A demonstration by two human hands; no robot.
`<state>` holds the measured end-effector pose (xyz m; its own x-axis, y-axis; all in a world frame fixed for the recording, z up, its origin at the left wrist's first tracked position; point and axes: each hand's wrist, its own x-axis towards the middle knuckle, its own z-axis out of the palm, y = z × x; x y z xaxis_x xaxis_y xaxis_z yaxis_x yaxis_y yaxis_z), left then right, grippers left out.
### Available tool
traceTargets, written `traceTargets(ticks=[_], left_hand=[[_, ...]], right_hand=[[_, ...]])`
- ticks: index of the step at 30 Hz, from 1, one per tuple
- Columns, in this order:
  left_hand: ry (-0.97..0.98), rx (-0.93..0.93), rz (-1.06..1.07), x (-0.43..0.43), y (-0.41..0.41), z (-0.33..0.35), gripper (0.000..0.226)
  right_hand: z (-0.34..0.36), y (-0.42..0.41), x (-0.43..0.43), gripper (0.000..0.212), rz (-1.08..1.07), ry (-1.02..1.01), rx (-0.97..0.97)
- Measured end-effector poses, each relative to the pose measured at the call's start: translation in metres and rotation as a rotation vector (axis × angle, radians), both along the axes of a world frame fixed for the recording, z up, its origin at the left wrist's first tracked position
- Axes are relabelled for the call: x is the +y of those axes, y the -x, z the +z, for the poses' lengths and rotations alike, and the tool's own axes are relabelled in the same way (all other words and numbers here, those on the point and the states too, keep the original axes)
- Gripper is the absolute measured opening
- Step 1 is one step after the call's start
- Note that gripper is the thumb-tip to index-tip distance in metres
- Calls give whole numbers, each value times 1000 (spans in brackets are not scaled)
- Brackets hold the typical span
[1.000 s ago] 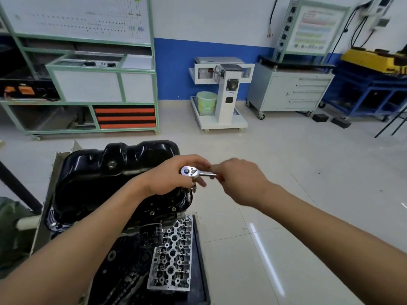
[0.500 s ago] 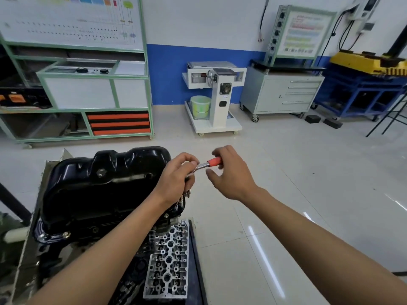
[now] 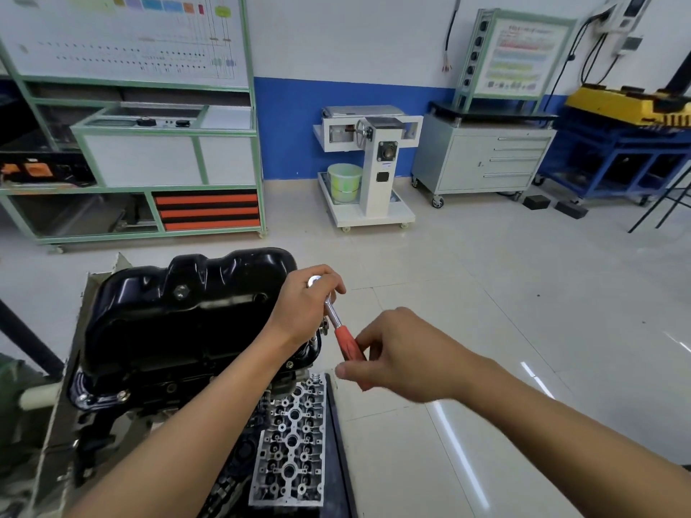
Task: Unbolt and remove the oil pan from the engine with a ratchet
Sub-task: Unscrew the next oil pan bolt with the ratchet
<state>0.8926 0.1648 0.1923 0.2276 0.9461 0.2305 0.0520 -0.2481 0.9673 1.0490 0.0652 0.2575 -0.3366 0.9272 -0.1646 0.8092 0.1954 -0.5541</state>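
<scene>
My left hand [image 3: 306, 312] grips the ratchet [image 3: 342, 336] head; my right hand [image 3: 404, 360] pinches its handle, now swung down-frame, likely unbolting the pan [image 3: 187, 315]

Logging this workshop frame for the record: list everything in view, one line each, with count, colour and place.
oil pan: one, black, lower left, atop the engine.
ratchet: one, silver with a red handle, at the pan's right edge.
cylinder head: one, silver, bottom centre, below the pan.
stand: one, white, on the floor by the blue wall.
bucket: one, pale green, on the stand's base.
drawer cabinet: one, grey, right of the stand.
training bench: one, green-framed, far left.
workbench: one, blue, far right.
blocks: two, black, on the floor by the cabinet.
left hand: grips the ratchet's head.
right hand: pinches the red handle.
</scene>
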Motion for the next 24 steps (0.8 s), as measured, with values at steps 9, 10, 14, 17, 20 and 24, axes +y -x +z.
traceTargets(ticks=[9,10,14,17,20,24], left_hand=[[85,90,-292,-8,14,3,57],[82,106,-313,-9,13,3,57],[88,107,-341,-10,10,4,53],[101,85,-308,-8,10,2,53],[87,45,-223,-11,5,-2,57],[58,-17,-90,-13,-6,-7,66]], right_hand=[[35,-7,69,9,-63,-184,-685],[32,-1,75,12,-84,-280,-647],[7,20,96,36,42,-502,-487],[-5,22,100,75,83,-440,-397],[-9,14,95,75,54,-464,-382],[1,6,77,24,-69,-482,-624]])
